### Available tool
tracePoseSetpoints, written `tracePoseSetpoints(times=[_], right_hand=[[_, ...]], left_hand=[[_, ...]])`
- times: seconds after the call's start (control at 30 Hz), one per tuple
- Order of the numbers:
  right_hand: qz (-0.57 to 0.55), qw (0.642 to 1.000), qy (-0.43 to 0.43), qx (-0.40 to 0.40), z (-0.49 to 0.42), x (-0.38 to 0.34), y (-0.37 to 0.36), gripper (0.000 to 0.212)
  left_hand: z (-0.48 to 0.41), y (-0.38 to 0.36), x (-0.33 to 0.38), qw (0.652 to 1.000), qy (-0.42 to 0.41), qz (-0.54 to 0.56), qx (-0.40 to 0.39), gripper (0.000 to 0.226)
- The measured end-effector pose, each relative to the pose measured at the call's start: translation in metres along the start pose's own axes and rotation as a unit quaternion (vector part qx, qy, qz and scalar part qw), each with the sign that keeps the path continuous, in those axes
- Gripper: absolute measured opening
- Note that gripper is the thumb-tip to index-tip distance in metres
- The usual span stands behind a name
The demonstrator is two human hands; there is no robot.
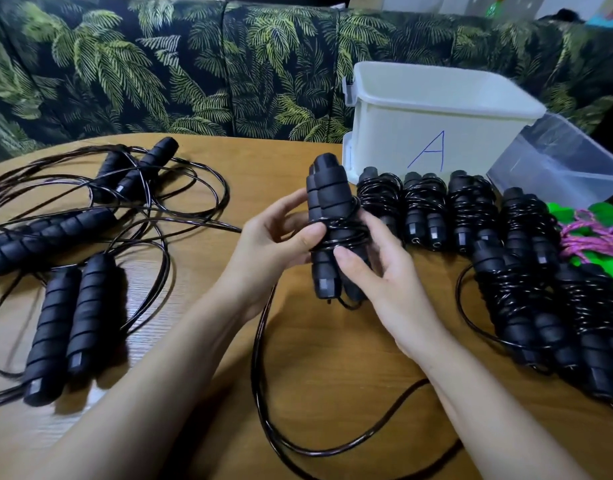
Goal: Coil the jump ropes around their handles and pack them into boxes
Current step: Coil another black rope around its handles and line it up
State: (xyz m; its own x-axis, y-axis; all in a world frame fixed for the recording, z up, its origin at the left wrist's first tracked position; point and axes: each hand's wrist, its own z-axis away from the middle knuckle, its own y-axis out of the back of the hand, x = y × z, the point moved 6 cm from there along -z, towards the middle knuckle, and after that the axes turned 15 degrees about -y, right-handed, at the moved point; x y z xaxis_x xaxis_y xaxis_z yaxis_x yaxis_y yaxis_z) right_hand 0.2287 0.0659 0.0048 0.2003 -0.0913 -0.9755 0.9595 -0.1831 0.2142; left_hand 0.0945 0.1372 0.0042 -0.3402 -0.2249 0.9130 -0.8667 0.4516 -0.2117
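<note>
On the wooden table (333, 358), with a palm-print sofa (159, 71) behind it, I read this as mid-coil on one rope, packing not yet started. White box (419, 126) marked A sits far right, with a clear tub (558, 161) just beside it; I can't see inside either. Left side: uncoiled ropes (90, 209) in a tangle, several handle sets to go. Right side: coiled bundles (471, 209) lined up in front of the box, and a green-and-pink rope (592, 233) at the edge. Centre, lifted off the table: handle pair (333, 202), upright, with a few turns of cord round its middle. Left hand (270, 244) grips it, fingers curled behind, thumb pressed on the turns. Right hand (384, 271) has its thumb on the front just below the turns and its fingers curved round the back. It's blurred, so I can't tell if it also pinches the cord. Loose cord (256, 355) drops from the bottom of the pair and loops wide across the table toward me. Next move, my call: lots of slack left, so feed it round under tension with the left thumb pinning the turns, or they'll spring.
</note>
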Motion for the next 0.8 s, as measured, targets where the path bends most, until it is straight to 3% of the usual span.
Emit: tracePoseSetpoints(times=[0.07, 0.2, 0.3, 0.37, 0.47, 0.6, 0.7, 0.8], right_hand=[[0.062, 0.997, -0.012, 0.037, -0.005, -0.004, 0.009, 0.072], [0.001, 0.998, -0.054, 0.039, -0.024, -0.027, 0.022, 0.078], [-0.014, 0.998, -0.056, 0.009, -0.034, -0.038, 0.015, 0.039], [-0.081, 0.996, -0.046, 0.010, -0.035, -0.037, 0.011, 0.021], [-0.188, 0.979, -0.083, 0.012, -0.035, -0.031, 0.009, 0.020], [-0.245, 0.961, -0.130, 0.008, -0.034, -0.026, 0.011, 0.028], [-0.209, 0.969, -0.129, -0.005, -0.036, -0.023, 0.009, 0.034], [-0.071, 0.993, -0.093, 0.014, -0.037, -0.028, 0.008, 0.041]], left_hand=[[0.001, 0.000, 0.004, 0.999, -0.024, -0.033, 0.010, 0.064], [0.006, -0.008, 0.006, 0.994, -0.053, -0.094, -0.003, 0.070], [0.010, -0.012, 0.006, 0.993, -0.061, -0.101, -0.013, 0.068], [0.011, -0.011, 0.007, 0.994, -0.058, -0.088, -0.006, 0.064], [0.012, -0.011, 0.007, 0.995, -0.051, -0.089, -0.007, 0.064], [0.012, -0.012, 0.007, 0.995, -0.046, -0.086, -0.013, 0.063], [0.013, -0.011, 0.006, 0.997, -0.036, -0.065, 0.006, 0.062], [0.013, -0.008, 0.007, 0.997, -0.021, -0.043, 0.053, 0.062]])
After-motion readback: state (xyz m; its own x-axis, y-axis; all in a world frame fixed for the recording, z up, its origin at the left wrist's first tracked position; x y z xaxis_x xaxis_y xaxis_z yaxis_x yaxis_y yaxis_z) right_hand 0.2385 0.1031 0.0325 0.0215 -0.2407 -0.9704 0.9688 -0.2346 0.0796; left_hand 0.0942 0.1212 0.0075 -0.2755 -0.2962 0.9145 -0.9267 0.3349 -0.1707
